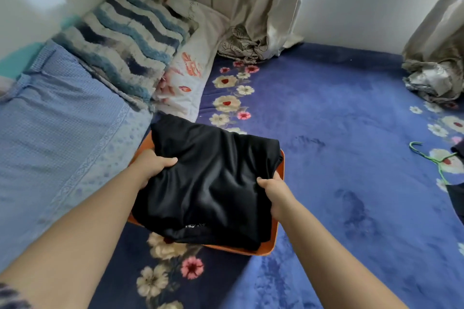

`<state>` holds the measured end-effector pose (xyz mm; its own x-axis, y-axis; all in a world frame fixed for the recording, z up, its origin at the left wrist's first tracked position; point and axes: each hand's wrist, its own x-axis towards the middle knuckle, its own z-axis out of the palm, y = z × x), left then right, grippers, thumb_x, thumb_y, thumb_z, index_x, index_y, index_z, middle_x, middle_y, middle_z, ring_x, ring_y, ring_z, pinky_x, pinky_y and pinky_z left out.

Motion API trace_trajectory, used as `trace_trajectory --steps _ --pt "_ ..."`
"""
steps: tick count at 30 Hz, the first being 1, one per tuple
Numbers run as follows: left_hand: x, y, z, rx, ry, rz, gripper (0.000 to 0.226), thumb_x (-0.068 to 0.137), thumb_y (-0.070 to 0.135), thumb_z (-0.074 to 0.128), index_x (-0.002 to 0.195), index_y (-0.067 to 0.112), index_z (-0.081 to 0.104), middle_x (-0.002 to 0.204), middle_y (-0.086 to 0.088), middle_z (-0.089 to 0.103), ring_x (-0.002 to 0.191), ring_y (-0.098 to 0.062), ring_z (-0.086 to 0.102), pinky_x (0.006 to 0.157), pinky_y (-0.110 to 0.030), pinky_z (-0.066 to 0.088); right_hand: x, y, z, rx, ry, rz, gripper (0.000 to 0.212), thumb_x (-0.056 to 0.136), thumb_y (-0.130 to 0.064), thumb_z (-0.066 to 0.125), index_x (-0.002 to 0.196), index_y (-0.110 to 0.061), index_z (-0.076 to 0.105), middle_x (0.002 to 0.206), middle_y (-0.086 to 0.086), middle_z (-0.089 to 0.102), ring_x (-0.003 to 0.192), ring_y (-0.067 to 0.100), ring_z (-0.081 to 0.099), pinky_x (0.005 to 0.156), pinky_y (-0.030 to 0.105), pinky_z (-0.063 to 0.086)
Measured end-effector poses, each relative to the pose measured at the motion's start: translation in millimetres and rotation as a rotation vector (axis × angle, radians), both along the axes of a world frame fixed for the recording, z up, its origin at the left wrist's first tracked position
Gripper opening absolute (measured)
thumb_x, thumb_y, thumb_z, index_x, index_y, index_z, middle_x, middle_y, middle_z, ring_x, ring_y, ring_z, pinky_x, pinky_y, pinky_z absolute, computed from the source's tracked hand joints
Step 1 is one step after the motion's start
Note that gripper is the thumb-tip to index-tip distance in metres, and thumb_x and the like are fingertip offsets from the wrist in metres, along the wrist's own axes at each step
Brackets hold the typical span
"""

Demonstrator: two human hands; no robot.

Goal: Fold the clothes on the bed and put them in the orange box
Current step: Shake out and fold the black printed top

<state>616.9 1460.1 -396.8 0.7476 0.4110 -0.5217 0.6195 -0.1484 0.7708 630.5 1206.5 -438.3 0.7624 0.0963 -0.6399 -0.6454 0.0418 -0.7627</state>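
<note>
Folded black garment (208, 183) fills orange box (272, 246); fingers of left hand (150, 165) and right hand (275, 189) pinch it

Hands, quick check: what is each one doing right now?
Left hand: grips the left edge of the folded black garment over the orange box.
Right hand: grips its right edge.

Folded black garment (208, 183) over orange box (272, 243), covering most of it; box rim visible along right and near sides. Left hand (150, 167) grips garment's left edge, thumb on top. Right hand (275, 189) pinches right edge. Box on blue floral bed cover (339, 133), near left edge beside light blue blanket (62, 120). Striped pillow (130, 42) and floral pillow (190, 75) at far left corner. Green hanger (431, 158) and dark cloth (455, 198) at right edge. Curtains (251, 2) along far edge.
</note>
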Motion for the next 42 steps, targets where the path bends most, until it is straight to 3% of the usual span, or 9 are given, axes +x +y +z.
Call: trace_trajectory --steps 8,10,16,20,30,33,36,39,42 --pt "25 22 -72 0.005 0.215 -0.108 0.048 0.086 0.008 0.064 0.129 -0.004 0.047 0.132 0.005 0.037 0.121 -0.033 0.047 0.097 -0.032 0.038 -5 22 -53 -0.133 0.285 -0.156 0.049 0.095 0.000 0.039 0.142 -0.016 0.034 0.133 0.012 0.050 0.118 0.031 0.049 0.100 0.038 0.041" --pt "25 24 -92 0.020 0.283 -0.224 0.047 0.083 0.010 0.068 0.127 0.000 0.052 0.132 -0.010 0.052 0.115 -0.034 0.053 0.099 -0.039 0.041 -9 26 -63 -0.168 0.347 -0.166 0.049 0.095 0.001 0.037 0.142 -0.012 0.033 0.136 0.013 0.047 0.121 0.032 0.046 0.097 0.037 0.039" --pt "30 28 -140 0.029 0.282 -0.173 0.044 0.087 0.011 0.065 0.126 0.001 0.050 0.122 -0.015 0.057 0.111 -0.035 0.054 0.083 -0.033 0.041 -3 33 -100 -0.225 0.305 -0.271 0.051 0.094 0.004 0.034 0.143 -0.012 0.034 0.139 0.011 0.045 0.124 0.030 0.045 0.102 0.036 0.038" --pt "28 37 -166 -0.004 0.303 -0.150 0.048 0.086 0.013 0.066 0.129 0.003 0.048 0.126 -0.016 0.056 0.112 -0.035 0.054 0.091 -0.038 0.044 1 29 -110 -0.298 0.316 -0.273 0.042 0.097 0.001 0.035 0.136 -0.008 0.044 0.133 0.010 0.049 0.123 0.031 0.045 0.089 0.028 0.036" --pt "26 48 -195 0.238 0.355 -0.221 0.074 0.078 0.031 0.073 0.137 0.004 0.038 0.136 -0.017 0.048 0.123 -0.036 0.046 0.101 -0.041 0.039 5 43 -126 -0.708 0.305 -0.173 0.057 0.090 -0.002 0.044 0.143 -0.006 0.024 0.144 0.016 0.035 0.130 0.032 0.038 0.104 0.036 0.033" --pt "29 31 -182 0.575 0.216 -0.236 0.086 0.076 0.032 0.074 0.143 0.005 0.026 0.138 -0.022 0.038 0.126 -0.040 0.038 0.103 -0.045 0.032 0 64 -103 -1.067 0.047 0.024 0.075 0.081 -0.004 0.055 0.146 -0.007 0.016 0.150 0.017 0.022 0.137 0.034 0.026 0.110 0.041 0.026" --pt "36 8 -177 0.881 -0.092 -0.532 0.077 0.067 0.023 0.080 0.131 -0.004 0.046 0.129 -0.030 0.045 0.119 -0.047 0.044 0.097 -0.053 0.038 -5 75 -110 -1.443 -0.448 0.400 0.074 0.063 -0.032 0.074 0.130 -0.009 0.053 0.136 0.024 0.047 0.124 0.038 0.047 0.096 0.054 0.040" --pt "44 -7 -186 0.971 -0.161 -0.880 0.067 0.072 0.030 0.077 0.128 0.001 0.054 0.135 -0.027 0.046 0.127 -0.044 0.041 0.102 -0.056 0.034 -9 72 -133 -1.456 -0.483 0.609 0.060 0.074 -0.045 0.045 0.123 -0.015 0.061 0.134 0.022 0.049 0.127 0.036 0.036 0.102 0.057 0.029" --pt "43 -11 -201 1.004 -0.070 -0.977 0.065 0.089 0.055 0.032 0.144 0.020 0.033 0.153 -0.015 0.023 0.143 -0.033 0.015 0.114 -0.046 0.004 -13 66 -153 -1.462 -0.395 0.640 0.060 0.078 -0.046 0.033 0.120 -0.016 0.063 0.133 0.022 0.051 0.127 0.033 0.032 0.100 0.055 0.021"
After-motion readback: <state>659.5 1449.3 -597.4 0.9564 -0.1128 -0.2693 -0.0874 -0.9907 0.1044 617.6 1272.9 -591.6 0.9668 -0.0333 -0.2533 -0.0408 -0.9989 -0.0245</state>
